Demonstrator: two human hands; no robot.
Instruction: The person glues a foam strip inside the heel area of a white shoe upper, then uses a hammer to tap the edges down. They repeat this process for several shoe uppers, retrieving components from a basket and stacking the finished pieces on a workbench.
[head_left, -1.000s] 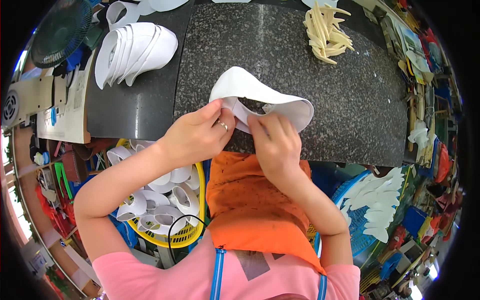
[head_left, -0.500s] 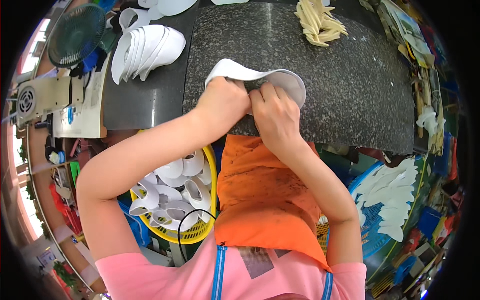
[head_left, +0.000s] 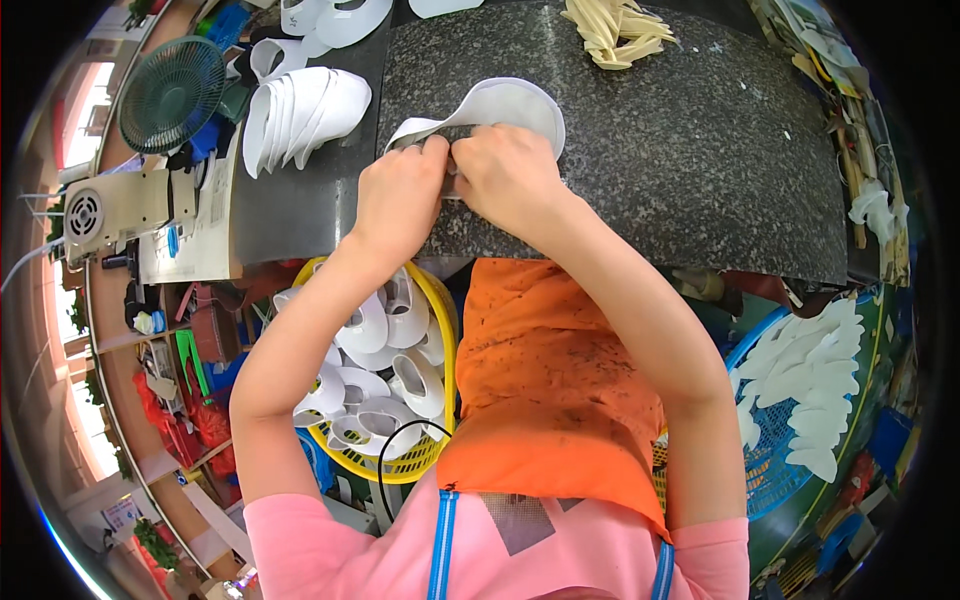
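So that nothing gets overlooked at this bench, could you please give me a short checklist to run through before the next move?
1. Both hands on the white curved piece: ok, left hand and right hand are at its near edge.
2. Fingers' exact hold inside the piece: cannot tell, partly hidden.
3. Beige strips apart from the piece: ok, they lie farther back on the speckled worktop.
4. Stack of white pieces apart from the hands: ok, it lies to their left.
5. Full view of the yellow basket: not ok, the left forearm covers part of it.
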